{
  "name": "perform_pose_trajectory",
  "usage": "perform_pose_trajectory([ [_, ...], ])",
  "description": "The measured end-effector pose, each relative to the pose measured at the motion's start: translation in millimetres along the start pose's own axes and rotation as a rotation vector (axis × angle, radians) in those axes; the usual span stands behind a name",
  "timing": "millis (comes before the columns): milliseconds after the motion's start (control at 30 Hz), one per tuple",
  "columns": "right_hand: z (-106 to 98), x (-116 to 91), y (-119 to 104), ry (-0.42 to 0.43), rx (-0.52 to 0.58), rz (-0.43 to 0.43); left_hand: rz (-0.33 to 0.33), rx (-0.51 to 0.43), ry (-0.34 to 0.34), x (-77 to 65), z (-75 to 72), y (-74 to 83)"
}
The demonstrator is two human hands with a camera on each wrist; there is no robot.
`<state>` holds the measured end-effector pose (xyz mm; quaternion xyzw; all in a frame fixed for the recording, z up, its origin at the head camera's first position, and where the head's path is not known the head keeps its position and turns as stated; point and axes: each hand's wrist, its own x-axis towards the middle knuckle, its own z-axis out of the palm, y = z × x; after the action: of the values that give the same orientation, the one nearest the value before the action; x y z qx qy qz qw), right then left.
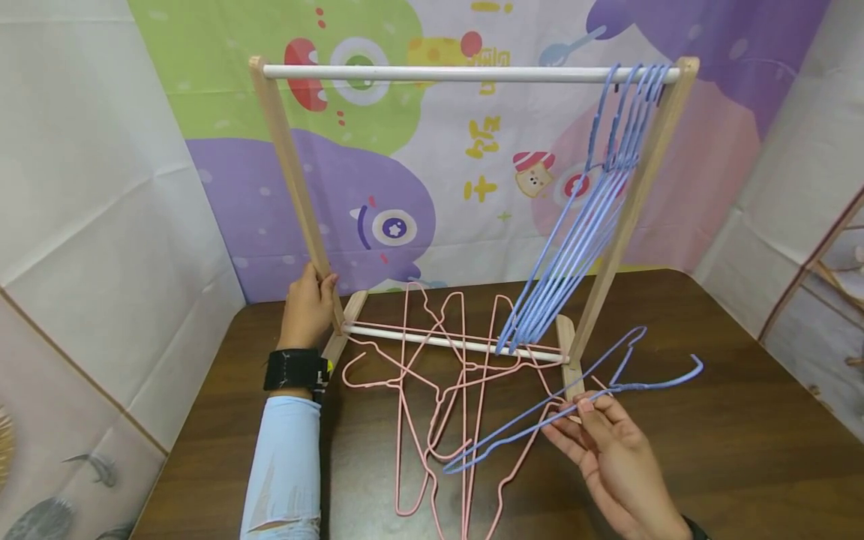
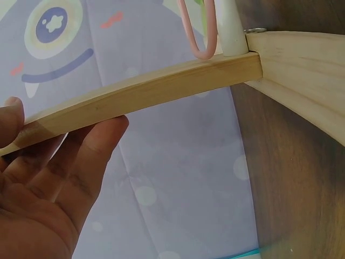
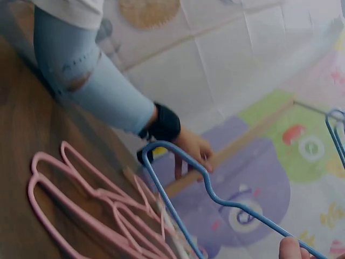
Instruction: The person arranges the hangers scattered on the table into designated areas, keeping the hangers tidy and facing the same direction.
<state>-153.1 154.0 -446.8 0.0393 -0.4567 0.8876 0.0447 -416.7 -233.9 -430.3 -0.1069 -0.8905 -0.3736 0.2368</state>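
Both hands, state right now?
Left hand: closed, gripping the left wooden post.
Right hand: closed, pinching a blue hanger.

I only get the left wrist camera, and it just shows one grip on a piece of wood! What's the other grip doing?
Observer: In the head view, the right grip is pinching a blue hanger.
Operator: Ooh! And what's that pink loop poking into my picture?
Observer: Probably part of a hanger: the head view shows several pink hangers overlapping around the bottom of the wooden rack.
Operator: What's way up at the top, where I can't see?
Observer: A white rod, with a bunch of blue hangers hooked on near its right end.
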Motion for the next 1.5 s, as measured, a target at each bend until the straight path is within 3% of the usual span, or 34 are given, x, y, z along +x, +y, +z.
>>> perform_pose_trajectory([
  [200, 25.4, -0.8, 7.9, -0.029, -0.077, 0.047, 0.012, 0.001, 0.015, -0.3, -1.4, -0.5],
  [333, 41.5, 2.5, 16.9, 0.041, -0.149, 0.087, 0.013, 0.001, 0.014, -0.5, -1.3, -1.3],
  [533, 55.0, 9.9, 31.6, 0.181, -0.14, 0.168, 0.009, 0.0, 0.007, -1.2, -1.2, -2.4],
  [800, 62.1, 18.7, 43.5, 0.224, -0.123, 0.223, 0.003, -0.003, 0.002, -1.2, 0.8, -3.2],
  [1200, 106.1, 23.2, 36.5, 0.119, -0.082, 0.246, 0.019, -0.01, 0.009, 0.5, 2.0, -3.2],
  [1500, 138.3, 27.9, 30.0, -0.023, -0.086, 0.272, 0.018, -0.009, 0.015, 0.4, 2.0, -4.1],
])
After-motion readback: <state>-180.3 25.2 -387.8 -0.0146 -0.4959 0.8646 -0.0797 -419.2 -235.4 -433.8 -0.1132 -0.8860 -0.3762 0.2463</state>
